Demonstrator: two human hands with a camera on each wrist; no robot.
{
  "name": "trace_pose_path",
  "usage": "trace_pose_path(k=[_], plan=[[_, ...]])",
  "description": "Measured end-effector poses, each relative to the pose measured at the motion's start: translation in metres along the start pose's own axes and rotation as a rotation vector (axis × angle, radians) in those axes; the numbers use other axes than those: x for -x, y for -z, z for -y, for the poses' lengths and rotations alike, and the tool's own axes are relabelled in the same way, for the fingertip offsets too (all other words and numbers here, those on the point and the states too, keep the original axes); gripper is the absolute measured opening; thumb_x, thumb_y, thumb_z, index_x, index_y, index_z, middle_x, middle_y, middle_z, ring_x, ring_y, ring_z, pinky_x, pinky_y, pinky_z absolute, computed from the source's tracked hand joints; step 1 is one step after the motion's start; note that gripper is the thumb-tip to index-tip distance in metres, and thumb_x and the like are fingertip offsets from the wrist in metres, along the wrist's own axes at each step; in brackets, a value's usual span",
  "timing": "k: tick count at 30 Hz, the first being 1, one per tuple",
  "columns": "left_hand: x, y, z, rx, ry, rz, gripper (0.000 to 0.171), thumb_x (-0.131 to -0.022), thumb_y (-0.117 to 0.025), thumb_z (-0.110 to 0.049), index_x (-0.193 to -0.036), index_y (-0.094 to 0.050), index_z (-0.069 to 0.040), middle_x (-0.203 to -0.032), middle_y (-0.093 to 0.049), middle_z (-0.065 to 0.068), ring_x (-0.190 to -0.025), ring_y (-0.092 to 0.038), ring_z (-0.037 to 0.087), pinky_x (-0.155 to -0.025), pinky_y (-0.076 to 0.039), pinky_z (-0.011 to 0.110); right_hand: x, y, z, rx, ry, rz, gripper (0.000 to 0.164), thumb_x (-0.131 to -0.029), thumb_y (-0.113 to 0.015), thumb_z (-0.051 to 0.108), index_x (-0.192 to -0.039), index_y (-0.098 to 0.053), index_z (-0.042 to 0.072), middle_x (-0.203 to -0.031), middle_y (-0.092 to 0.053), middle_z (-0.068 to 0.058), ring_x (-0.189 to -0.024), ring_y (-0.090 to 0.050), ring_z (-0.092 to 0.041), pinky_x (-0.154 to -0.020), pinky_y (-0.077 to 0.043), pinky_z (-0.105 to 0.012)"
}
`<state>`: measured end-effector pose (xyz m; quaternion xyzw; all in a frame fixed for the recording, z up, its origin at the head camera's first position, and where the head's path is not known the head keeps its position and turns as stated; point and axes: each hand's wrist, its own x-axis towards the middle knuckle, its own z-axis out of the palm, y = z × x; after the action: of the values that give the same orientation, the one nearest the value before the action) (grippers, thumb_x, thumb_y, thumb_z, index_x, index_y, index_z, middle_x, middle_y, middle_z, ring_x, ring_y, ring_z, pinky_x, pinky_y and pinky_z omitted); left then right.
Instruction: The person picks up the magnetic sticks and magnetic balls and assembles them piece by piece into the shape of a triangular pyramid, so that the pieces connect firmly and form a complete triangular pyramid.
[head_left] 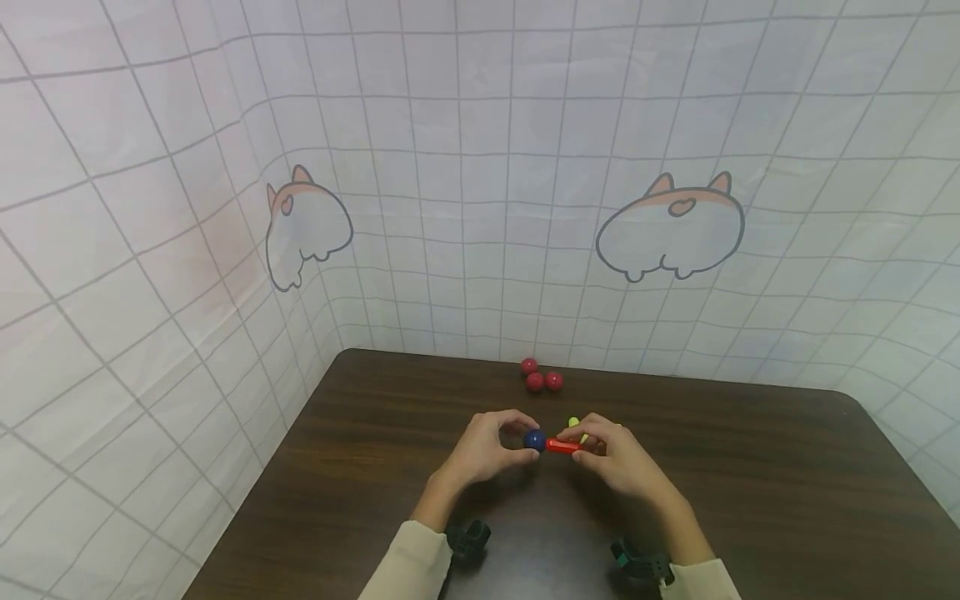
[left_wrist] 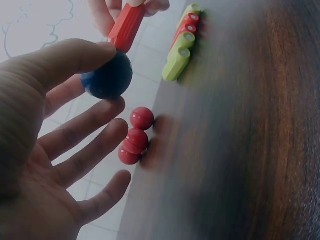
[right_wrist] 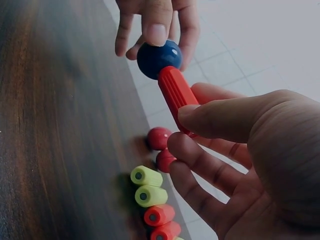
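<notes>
Between thumb and fingertips my left hand (head_left: 486, 447) pinches a dark blue ball (left_wrist: 108, 76). A red ridged rod (right_wrist: 176, 96) touches that ball end to end, and my right hand (head_left: 617, 456) pinches the rod near its other end. Both pieces are held up above the table, as the wrist views show. In the right wrist view, the rod slants down from the ball toward my right thumb. The other fingers of my left hand are spread apart, with nothing between them.
Three red balls (head_left: 535, 382) sit close together toward the table's back edge. Several yellow-green rods (right_wrist: 151, 196) and red rods (right_wrist: 159, 215) lie side by side, partly behind my right hand in the head view. The dark wooden table (head_left: 750, 475) meets a grid-patterned curtain (head_left: 480, 208).
</notes>
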<state>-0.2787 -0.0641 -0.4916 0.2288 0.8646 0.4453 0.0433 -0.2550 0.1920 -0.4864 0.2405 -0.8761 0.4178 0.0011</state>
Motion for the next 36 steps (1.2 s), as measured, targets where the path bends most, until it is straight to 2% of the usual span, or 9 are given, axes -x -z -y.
trace_pose_path(k=[5, 9, 13, 20, 28, 36], plan=[[-0.001, -0.001, 0.003, 0.036, -0.022, 0.010, 0.032, -0.086, -0.084, -0.028, -0.116, -0.072, -0.025, -0.101, -0.073, -0.009, -0.091, -0.066, 0.007, -0.083, -0.055, 0.028, -0.001, -0.001, 0.001, -0.018, -0.008, 0.000, 0.025, -0.092, -0.072, 0.006, -0.113, -0.072, 0.019, -0.112, -0.067, -0.003, -0.084, -0.065, -0.013, -0.069, -0.053, -0.026], [0.000, -0.001, 0.005, 0.022, -0.026, 0.025, 0.032, -0.086, -0.084, -0.029, -0.116, -0.073, -0.024, -0.095, -0.069, -0.009, -0.083, -0.061, 0.006, -0.075, -0.052, 0.023, -0.001, -0.003, 0.001, -0.010, -0.017, -0.015, 0.023, -0.092, -0.074, 0.006, -0.110, -0.072, 0.019, -0.108, -0.068, -0.001, -0.084, -0.066, -0.012, -0.070, -0.052, -0.026], [0.001, 0.001, 0.006, -0.001, -0.028, 0.037, 0.029, -0.087, -0.084, -0.030, -0.113, -0.074, -0.025, -0.091, -0.066, -0.007, -0.080, -0.057, 0.008, -0.072, -0.050, 0.024, -0.001, -0.005, 0.003, -0.001, -0.033, -0.032, 0.021, -0.092, -0.074, 0.007, -0.110, -0.072, 0.018, -0.110, -0.069, -0.001, -0.085, -0.067, -0.012, -0.071, -0.052, -0.026], [0.002, 0.008, 0.012, -0.028, -0.005, 0.010, 0.028, -0.085, -0.084, -0.029, -0.111, -0.075, -0.023, -0.089, -0.067, -0.006, -0.080, -0.058, 0.010, -0.072, -0.050, 0.026, -0.001, -0.004, 0.000, -0.016, -0.122, -0.077, 0.022, -0.095, -0.071, 0.010, -0.118, -0.071, 0.012, -0.129, -0.068, -0.008, -0.099, -0.069, -0.019, -0.081, -0.056, -0.030], [0.006, 0.016, 0.028, -0.056, 0.053, 0.001, 0.027, -0.084, -0.086, -0.025, -0.109, -0.075, -0.021, -0.090, -0.068, -0.002, -0.078, -0.057, 0.014, -0.067, -0.048, 0.028, 0.008, 0.017, -0.012, -0.026, -0.200, -0.112, 0.024, -0.098, -0.067, 0.012, -0.123, -0.068, 0.011, -0.118, -0.071, -0.012, -0.095, -0.066, -0.021, -0.074, -0.053, -0.029], [0.006, 0.018, 0.042, -0.046, 0.096, 0.007, 0.028, -0.082, -0.087, -0.022, -0.108, -0.076, -0.022, -0.093, -0.068, -0.003, -0.077, -0.059, 0.014, -0.068, -0.050, 0.030, 0.018, 0.041, -0.028, -0.014, -0.213, -0.155, 0.029, -0.103, -0.062, 0.019, -0.129, -0.065, 0.005, -0.128, -0.068, -0.016, -0.103, -0.065, -0.025, -0.078, -0.053, -0.029]])
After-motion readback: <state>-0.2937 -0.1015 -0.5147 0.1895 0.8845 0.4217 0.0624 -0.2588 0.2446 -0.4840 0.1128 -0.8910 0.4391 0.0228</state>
